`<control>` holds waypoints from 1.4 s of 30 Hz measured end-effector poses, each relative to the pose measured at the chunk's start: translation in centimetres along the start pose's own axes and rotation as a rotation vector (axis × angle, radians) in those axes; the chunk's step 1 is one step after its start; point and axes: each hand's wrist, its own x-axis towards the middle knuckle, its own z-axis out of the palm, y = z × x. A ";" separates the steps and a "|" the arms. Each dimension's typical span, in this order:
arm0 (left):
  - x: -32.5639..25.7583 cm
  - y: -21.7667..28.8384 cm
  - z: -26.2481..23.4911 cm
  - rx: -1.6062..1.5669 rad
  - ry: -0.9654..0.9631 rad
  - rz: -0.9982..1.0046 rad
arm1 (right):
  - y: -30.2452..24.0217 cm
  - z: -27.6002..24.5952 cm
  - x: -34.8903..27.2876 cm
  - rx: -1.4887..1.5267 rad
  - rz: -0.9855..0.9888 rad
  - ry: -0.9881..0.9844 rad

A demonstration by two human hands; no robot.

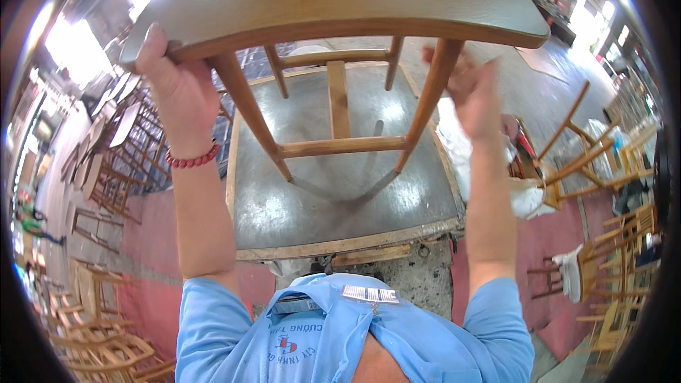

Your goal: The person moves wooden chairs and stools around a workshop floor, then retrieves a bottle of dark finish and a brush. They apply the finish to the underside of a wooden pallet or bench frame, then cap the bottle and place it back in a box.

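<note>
Spreading over the floor to the left of the grey-topped bench, red matting is showing, and more of it is lying to the bench's right. Directly above the bench, we are holding up one side of a four-legged piece of furniture, top side up, its far edge running out of view. Its tapering legs are pointing down at the bench; we are not managing to tell whether their feet are touching it. A near rail and a far rail are joining the legs in pairs, and a centre bar is linking the two rails. Left of the bench, dark-framed seats are standing in rows; right of it, light wooden chairs are crowding together. At the bench's near side we are wearing a blue shirt. Over the bench's left side, our left hand is gripping the top's corner, thumb up at the edge, fingers curling underneath. Over its right side, our right hand is blurring beside the near right leg, fingers partly hidden behind it; we are not able to tell whether it is gripping. Close to the bench's near edge, a badge is lying on our chest, and a red bead bracelet is circling our left wrist, level with the bench's left side.
</note>
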 end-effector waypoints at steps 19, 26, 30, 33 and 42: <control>-15.4 -19.4 -13.5 1.056 0.003 -0.583 | 21.0 -5.1 -0.9 -1.018 0.138 0.279; -14.0 -18.5 -12.8 1.056 0.045 -0.570 | 20.0 -4.1 -0.7 -1.009 0.261 0.325; -13.4 -18.0 -13.2 1.173 -0.013 -0.576 | 20.3 -4.3 -1.0 -1.029 0.244 0.345; -13.1 -17.6 -13.3 1.070 0.003 -0.625 | 21.0 -4.6 -1.0 -0.979 0.252 0.348; -12.8 -17.5 -13.3 1.095 0.001 -0.561 | 21.2 -5.2 0.3 -0.949 0.228 0.367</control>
